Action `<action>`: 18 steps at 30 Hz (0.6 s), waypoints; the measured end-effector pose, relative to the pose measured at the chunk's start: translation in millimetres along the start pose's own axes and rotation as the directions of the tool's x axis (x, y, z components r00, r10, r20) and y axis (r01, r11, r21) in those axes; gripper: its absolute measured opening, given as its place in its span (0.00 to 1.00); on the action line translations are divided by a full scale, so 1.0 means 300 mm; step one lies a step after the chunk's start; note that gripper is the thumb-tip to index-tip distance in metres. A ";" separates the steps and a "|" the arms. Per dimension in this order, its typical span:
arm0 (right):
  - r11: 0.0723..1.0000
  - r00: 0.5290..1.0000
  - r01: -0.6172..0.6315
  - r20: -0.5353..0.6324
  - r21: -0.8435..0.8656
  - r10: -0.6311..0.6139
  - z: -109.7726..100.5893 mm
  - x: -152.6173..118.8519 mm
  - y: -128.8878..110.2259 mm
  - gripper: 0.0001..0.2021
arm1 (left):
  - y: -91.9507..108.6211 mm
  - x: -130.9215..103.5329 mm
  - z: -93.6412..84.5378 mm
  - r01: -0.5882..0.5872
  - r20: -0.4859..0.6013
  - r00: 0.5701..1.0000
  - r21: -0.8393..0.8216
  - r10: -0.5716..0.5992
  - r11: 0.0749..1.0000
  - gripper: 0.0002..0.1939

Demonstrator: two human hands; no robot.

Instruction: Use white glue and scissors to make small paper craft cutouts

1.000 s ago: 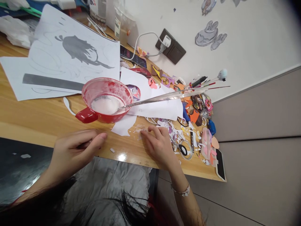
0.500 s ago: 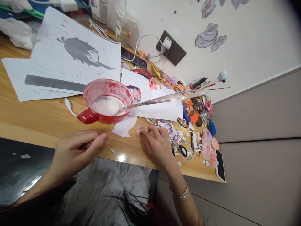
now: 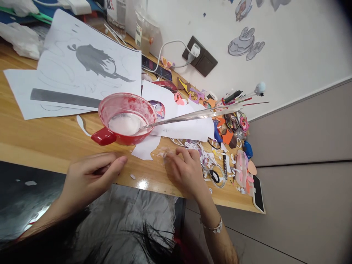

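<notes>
My left hand (image 3: 92, 178) rests at the desk's front edge, fingers curled in and thumb lying along them; nothing shows in it. My right hand (image 3: 188, 174) is lowered to the desktop, loosely bent with thumb and forefinger apart, its tip at a whitish smear (image 3: 165, 152). Between and beyond the hands stands a red mug (image 3: 128, 138), handle toward my left hand. It holds a milky white liquid (image 3: 125, 124), and a long metal utensil (image 3: 187, 117) leans out to the right, its dipped end hidden. A torn paper piece (image 3: 145, 148) lies before the mug.
A sheet with a grey figure drawing (image 3: 95, 60) covers the left. Scissors (image 3: 213, 176), a tape roll (image 3: 220, 183), a black marker (image 3: 224, 165) and paper scraps crowd the right. A phone (image 3: 156, 68), a plastic cup (image 3: 144, 33) and a charger cable line the wall.
My right hand has shifted slightly to the right along the desktop, its fingers a bit more raised. My left hand and the mug stay practically in place.
</notes>
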State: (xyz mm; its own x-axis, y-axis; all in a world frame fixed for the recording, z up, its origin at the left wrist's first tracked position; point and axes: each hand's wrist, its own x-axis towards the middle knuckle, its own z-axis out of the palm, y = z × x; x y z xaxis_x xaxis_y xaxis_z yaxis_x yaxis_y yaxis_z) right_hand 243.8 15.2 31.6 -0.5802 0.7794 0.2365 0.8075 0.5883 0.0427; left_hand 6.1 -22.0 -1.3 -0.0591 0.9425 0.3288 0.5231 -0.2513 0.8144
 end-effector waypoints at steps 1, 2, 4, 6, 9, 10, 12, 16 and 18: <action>1.000 1.000 -0.027 -0.012 0.013 0.027 0.002 0.001 0.004 0.11 | -0.001 0.000 0.001 0.002 0.001 1.000 -0.002 -0.002 1.000 0.20; 0.998 0.998 -0.053 -0.027 0.020 0.053 0.005 0.004 0.009 0.10 | -0.001 0.000 0.002 0.003 0.002 1.000 -0.002 -0.003 1.000 0.20; 0.996 0.995 -0.091 -0.050 0.024 0.092 0.015 0.014 0.015 0.09 | -0.002 0.001 0.003 -0.005 -0.002 1.000 0.002 0.005 1.000 0.20; 0.995 0.993 -0.101 -0.056 0.019 0.102 0.027 0.027 0.019 0.09 | -0.002 0.000 0.002 -0.018 -0.012 1.000 0.010 0.018 1.000 0.20; 0.996 0.995 -0.092 -0.025 0.016 0.093 0.034 0.049 0.021 0.08 | -0.002 0.001 0.001 -0.029 -0.015 0.999 0.021 0.030 0.999 0.20; 0.996 0.996 -0.087 -0.008 0.015 0.087 0.033 0.055 0.021 0.08 | -0.001 0.002 0.001 -0.028 -0.012 1.000 0.022 0.029 0.999 0.20; 0.998 0.997 -0.068 0.032 0.014 0.068 0.026 0.066 0.022 0.08 | 0.000 0.004 0.000 -0.032 -0.005 0.999 0.015 0.032 0.999 0.20; 1.000 0.994 -0.008 0.112 0.014 0.006 0.006 0.087 0.029 0.07 | 0.001 0.006 0.000 -0.042 0.000 0.999 -0.005 0.042 0.999 0.20; 1.000 0.990 0.020 0.139 0.013 -0.021 0.001 0.099 0.033 0.07 | -0.001 0.005 0.000 -0.043 0.001 0.999 -0.003 0.043 0.999 0.20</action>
State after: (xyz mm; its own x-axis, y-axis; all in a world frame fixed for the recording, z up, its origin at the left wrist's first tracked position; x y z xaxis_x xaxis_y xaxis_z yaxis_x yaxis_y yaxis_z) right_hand 234.5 44.3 38.8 -0.6064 0.7891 0.0982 0.7945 0.6063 0.0348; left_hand 6.0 -20.4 -1.0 -0.0361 0.9311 0.3630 0.5229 -0.2919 0.8008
